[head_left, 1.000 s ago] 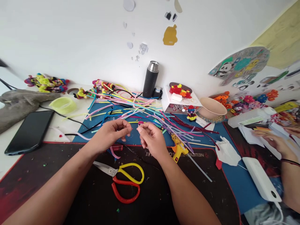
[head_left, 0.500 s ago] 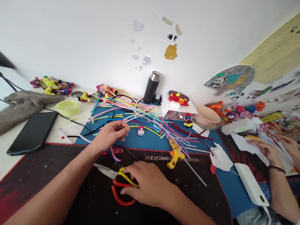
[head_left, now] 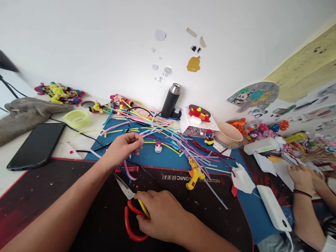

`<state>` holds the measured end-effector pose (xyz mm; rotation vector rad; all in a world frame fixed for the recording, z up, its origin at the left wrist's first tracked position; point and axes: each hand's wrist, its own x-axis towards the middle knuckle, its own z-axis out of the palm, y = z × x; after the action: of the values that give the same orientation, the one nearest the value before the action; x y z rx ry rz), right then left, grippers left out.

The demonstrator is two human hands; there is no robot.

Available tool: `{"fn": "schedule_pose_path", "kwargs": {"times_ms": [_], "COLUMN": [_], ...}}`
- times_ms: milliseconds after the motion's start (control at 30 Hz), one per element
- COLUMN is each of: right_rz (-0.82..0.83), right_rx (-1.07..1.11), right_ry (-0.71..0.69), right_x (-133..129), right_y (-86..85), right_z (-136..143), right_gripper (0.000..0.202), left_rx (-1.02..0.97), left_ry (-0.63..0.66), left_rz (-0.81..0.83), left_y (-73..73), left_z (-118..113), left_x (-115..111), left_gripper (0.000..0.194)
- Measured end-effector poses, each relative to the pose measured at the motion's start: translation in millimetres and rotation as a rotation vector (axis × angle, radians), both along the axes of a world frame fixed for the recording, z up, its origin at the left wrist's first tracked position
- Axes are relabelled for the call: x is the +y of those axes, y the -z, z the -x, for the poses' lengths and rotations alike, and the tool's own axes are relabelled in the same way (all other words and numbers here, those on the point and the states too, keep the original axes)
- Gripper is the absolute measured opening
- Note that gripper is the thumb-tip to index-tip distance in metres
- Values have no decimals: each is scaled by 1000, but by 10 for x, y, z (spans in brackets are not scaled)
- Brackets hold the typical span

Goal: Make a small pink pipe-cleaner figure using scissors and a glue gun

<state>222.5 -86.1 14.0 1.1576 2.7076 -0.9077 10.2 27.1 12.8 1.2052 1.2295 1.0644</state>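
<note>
My right hand (head_left: 165,215) is wrapped round the yellow handle of a pair of scissors (head_left: 128,192), low over the black desk mat. Their blades look closed and point away to the left; the red handle loop sits left of my fingers. Above the blade tip, my left hand (head_left: 126,145) is curled, with thumb and forefinger pinched together. A small pale tip shows beneath it, but what the fingers hold is hidden. Just right of that hand stands a small pink and white figure (head_left: 158,147). Several coloured pipe cleaners (head_left: 157,127) lie tangled behind.
A yellow glue gun (head_left: 195,175) lies right of centre. A black flask (head_left: 170,101), a white box (head_left: 187,126) and a beige bowl (head_left: 229,133) stand along the wall. A phone (head_left: 35,145) lies left; a white power bank (head_left: 274,206) and a co-worker's hands (head_left: 300,176) are right.
My right hand has turned the scissors so the blades point more steeply away from me, and its grip has tightened. My left hand stays pinched in nearly the same place. The co-worker's hands have shifted.
</note>
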Motion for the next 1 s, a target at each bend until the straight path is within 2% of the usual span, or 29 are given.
{"fn": "schedule_pose_path", "kwargs": {"times_ms": [67,167,233,300,333,367,433,500,667,767,867,1000], "right_rz": [159,481,773,1042,1120,1151,1097,1010,1076,1099,1048,958], "right_rx": [128,338,486,608,661,728,912,1085,1290,1232,1117,944], "right_ry": [157,389,467,500,508,521,579,632,534,526,484,519], "right_x": [18,40,49,44,36,27,9,8,85,156,228,306], "right_y": [-8,29,86,151,181,208,258,313,487,513,436,289], "right_z": [-42,-118,-176,-249,-293,-342,-446,-539,-576,-485,-405,-367], "right_gripper": [45,41,42,60,70,78,86,81,70,75,83,72], "left_rx": [-38,-76,-98,-126,-140,-153,-171,-171,-154,-146,-151,-134], "left_ry": [-60,-131,-146,-159,-175,-201,-270,-314,-232,-130,-36,40], "left_rz": [-17,-53,-68,-78,-86,-100,-137,-154,-106,-77,-24,24], "left_y": [-4,-15,-4,27,47,65,85,76,6,-8,-7,0], "left_z": [18,32,44,70,88,110,150,172,123,95,94,97], "left_x": [3,5,8,16,23,29,43,52,46,31,20,20], "left_gripper": [43,36,33,30,29,27,24,21,24,31,38,42]}}
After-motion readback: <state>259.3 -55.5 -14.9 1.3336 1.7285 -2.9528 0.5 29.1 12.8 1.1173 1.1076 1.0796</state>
